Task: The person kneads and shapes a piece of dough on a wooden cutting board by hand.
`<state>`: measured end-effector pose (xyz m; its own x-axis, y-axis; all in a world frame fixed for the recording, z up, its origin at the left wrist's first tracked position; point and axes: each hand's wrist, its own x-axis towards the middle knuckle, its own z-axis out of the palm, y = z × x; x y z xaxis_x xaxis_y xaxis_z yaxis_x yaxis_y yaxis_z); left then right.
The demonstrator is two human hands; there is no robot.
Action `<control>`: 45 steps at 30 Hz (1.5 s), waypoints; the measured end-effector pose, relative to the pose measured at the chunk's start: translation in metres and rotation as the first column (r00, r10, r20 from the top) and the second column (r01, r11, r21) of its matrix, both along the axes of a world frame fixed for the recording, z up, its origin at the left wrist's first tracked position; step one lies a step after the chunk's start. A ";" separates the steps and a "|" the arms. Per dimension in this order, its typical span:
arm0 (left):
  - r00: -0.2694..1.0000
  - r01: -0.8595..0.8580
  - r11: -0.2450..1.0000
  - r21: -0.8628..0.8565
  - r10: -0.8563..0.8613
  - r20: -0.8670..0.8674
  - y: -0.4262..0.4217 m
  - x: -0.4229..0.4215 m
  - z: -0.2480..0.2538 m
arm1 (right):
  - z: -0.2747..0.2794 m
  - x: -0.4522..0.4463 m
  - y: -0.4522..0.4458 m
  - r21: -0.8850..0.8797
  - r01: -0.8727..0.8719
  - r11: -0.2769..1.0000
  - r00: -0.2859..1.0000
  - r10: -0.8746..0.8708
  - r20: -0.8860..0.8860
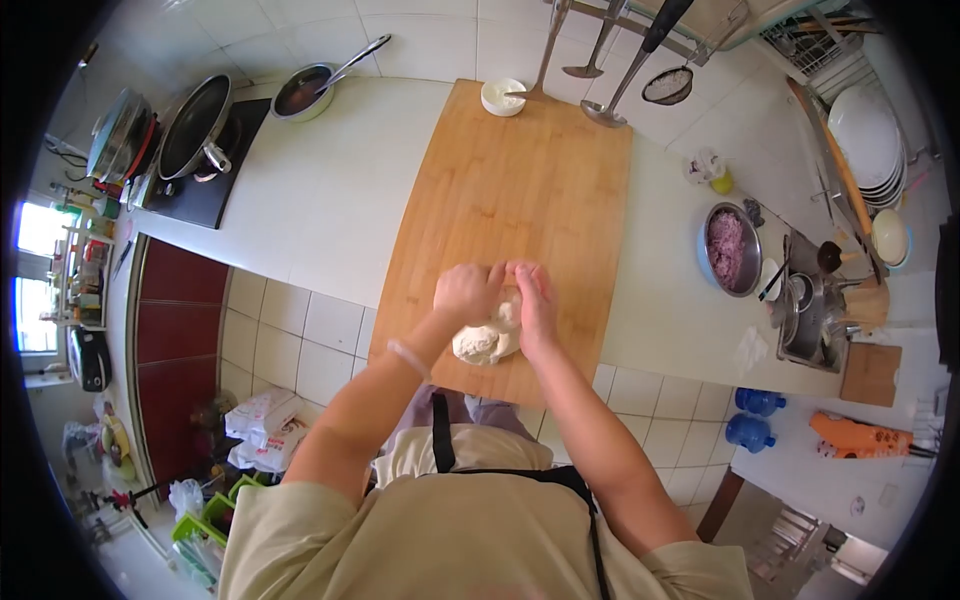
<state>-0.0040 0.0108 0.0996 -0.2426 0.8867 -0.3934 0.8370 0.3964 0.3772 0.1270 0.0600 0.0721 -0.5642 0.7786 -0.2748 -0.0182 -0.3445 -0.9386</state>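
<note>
Pale dough (481, 345) lies on a large wooden board (510, 190), near the board's front edge. My left hand (468, 291) is at the upper left of the dough, its fingers bent and closed, reaching toward the other hand. On the right side, my right hand (534, 300) is curved around the upper part of the dough, and its fingertips meet those of the left hand. What the left fingers hold, if anything, is hidden. At the board's far edge stands a small white bowl (503, 97) with white contents.
A metal bowl of chopped purple food (727, 250) stands on the right counter, near a sink (812, 325). Ladles (606, 113) hang beyond the board. At the back left are a pot (302, 93) with a utensil and a frying pan (195, 127) by the stove.
</note>
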 end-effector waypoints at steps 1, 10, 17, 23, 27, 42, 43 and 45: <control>0.991 -0.129 0.986 0.108 0.123 0.059 -0.016 0.016 -0.004 | 0.001 -0.008 -0.006 0.115 0.099 0.988 0.990 -0.110 0.090; 0.949 -0.134 0.676 0.724 0.298 -0.103 -0.075 0.087 -0.069 | -0.037 0.044 -0.056 0.844 -0.128 0.521 0.946 -0.191 0.261; 0.950 -0.094 0.720 0.688 0.272 -0.155 -0.015 0.048 -0.071 | -0.051 0.004 0.011 0.848 -0.098 0.520 0.952 -0.199 0.232; 0.953 -0.172 0.773 0.610 0.288 -0.097 0.049 0.010 -0.060 | -0.066 -0.029 0.067 0.811 -0.078 0.580 0.946 -0.213 0.243; 0.954 -0.217 0.821 0.528 0.293 -0.064 0.079 -0.009 -0.070 | -0.082 -0.047 0.086 0.765 -0.033 0.644 0.904 -0.308 0.298; 0.965 -0.182 0.968 0.172 0.210 -0.160 0.039 0.021 -0.023 | -0.010 -0.041 0.041 0.522 0.062 0.851 0.803 -0.353 0.480; 0.975 -0.155 0.981 0.117 0.171 -0.141 0.026 0.029 -0.006 | -0.012 -0.033 0.027 0.633 0.003 0.774 0.829 -0.356 0.432; 0.968 -0.150 0.941 0.303 0.202 -0.149 -0.009 0.048 -0.019 | -0.014 -0.011 0.001 0.803 -0.100 0.587 0.880 -0.324 0.347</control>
<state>0.0439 0.0022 0.0806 -0.4468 0.8922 -0.0658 0.8269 0.4399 0.3502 0.1165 0.0607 0.0578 -0.4468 0.8440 0.2968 0.4539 0.4997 -0.7377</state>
